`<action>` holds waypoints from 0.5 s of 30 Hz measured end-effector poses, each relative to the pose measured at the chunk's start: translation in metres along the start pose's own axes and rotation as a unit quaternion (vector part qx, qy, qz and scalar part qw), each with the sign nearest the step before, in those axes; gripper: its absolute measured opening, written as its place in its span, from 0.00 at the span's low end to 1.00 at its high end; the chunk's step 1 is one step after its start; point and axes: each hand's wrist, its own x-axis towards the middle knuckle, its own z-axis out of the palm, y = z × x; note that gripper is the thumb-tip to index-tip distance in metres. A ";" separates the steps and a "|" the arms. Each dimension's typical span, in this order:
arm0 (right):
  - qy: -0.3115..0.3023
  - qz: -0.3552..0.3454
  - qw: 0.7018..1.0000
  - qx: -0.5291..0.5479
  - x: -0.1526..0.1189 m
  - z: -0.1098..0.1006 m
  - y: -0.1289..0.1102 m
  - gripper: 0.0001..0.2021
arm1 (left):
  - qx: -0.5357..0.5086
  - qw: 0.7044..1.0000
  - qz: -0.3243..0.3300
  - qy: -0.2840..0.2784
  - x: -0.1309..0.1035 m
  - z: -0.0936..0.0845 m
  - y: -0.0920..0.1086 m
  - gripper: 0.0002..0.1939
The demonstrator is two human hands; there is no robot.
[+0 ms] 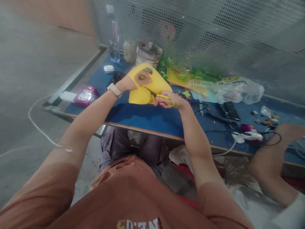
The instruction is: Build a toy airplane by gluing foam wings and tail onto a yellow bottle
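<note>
The left hand (132,82) reaches through an opening in a smooth, curved yellow sheet (158,83), its fingers bent around the strip beside the hole; whether they press together I cannot tell. The right hand (165,99) has its fingers curled through the rounded yellow handles of slim dark-bladed scissors (154,94), whose blades point toward the left fingers and lie against the sheet. Beyond the left fingertips stands a round, rough-sided container (149,54); beyond the right fingers lie crumpled, translucent green plastic bottles (206,75).
</note>
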 end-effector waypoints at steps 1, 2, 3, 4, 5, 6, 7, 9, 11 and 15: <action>0.013 -0.006 1.000 0.008 0.000 0.001 0.000 0.39 | -0.005 1.000 0.004 0.000 0.001 -0.003 -0.001 0.31; 0.031 -0.017 0.999 0.017 0.001 0.003 0.000 0.40 | -0.005 1.000 0.017 0.011 0.003 -0.006 -0.001 0.32; 0.055 -0.034 0.998 0.027 0.002 0.005 0.000 0.41 | -0.009 0.999 0.024 0.035 0.006 -0.010 -0.002 0.32; 0.083 -0.053 0.994 0.037 0.002 0.007 0.000 0.42 | -0.019 0.997 0.021 0.070 0.009 -0.014 -0.004 0.31; 0.114 -0.071 0.990 0.047 0.004 0.009 -0.001 0.42 | -0.034 0.994 0.006 0.106 0.012 -0.017 -0.006 0.31; 0.146 -0.084 0.984 0.057 0.006 0.012 -0.001 0.42 | -0.054 0.988 -0.016 0.145 0.015 -0.021 -0.008 0.30; 0.181 -0.092 0.977 0.066 0.008 0.015 -0.001 0.42 | -0.078 0.980 -0.038 0.177 0.017 -0.024 -0.011 0.30; 0.246 -0.095 0.961 0.083 0.015 0.021 -0.003 0.40 | -0.131 0.966 -0.065 0.212 0.020 -0.029 -0.016 0.32; 0.297 -0.094 0.945 0.101 0.023 0.028 -0.006 0.39 | -0.170 0.962 -0.061 0.203 0.019 -0.031 -0.016 0.31; 0.327 -0.088 0.931 0.140 0.039 0.038 -0.010 0.39 | -0.163 0.966 0.016 0.199 0.008 -0.030 -0.001 0.31</action>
